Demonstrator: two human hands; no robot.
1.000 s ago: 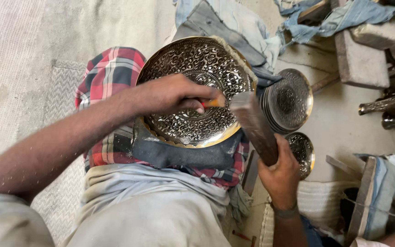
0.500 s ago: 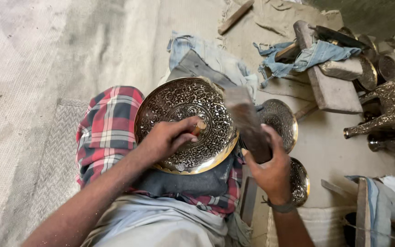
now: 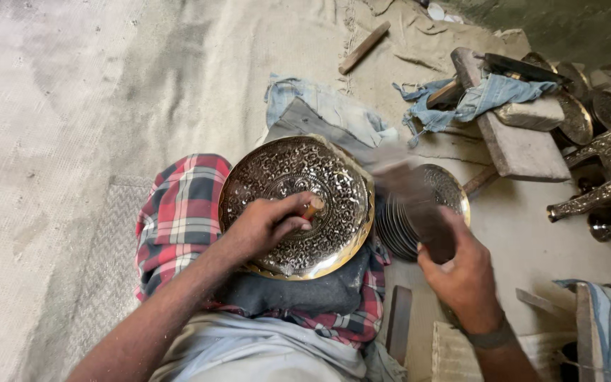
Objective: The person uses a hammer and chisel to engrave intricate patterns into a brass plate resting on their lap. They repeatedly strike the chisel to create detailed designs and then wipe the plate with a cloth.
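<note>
Scene: A person sits on a burlap-covered floor [image 3: 178, 78], seen from above, with an ornate metal plate [image 3: 295, 205] resting on a lap draped in red plaid cloth [image 3: 178, 219].
Plate: Round, silvery, densely embossed with a brass-coloured rim; it lies tilted on a dark pad [image 3: 298, 293] over the knee, at the centre of the view.
Left hand [image 3: 266, 226]: Curled closed around a small punch [image 3: 312, 206] with a copper-coloured end, its tip set on the plate's patterned face near the middle.
Right hand [image 3: 464, 276]: Closed in a fist around the handle of a dark wooden mallet [image 3: 411, 201], which is raised just right of the plate and blurred; a dark band circles the wrist.
Right of the plate: A stack of smaller metal dishes [image 3: 447, 191] lies on the floor, partly hidden behind the mallet.
Far side: Crumpled blue cloth [image 3: 327, 113] lies just beyond the plate; a wooden stick [image 3: 364, 47] lies farther off on the burlap.
Far right: A wooden block [image 3: 518, 145] draped with a blue rag [image 3: 489, 95], more round metalware, and a shiny metal figure [image 3: 606, 177] at the edge.
</note>
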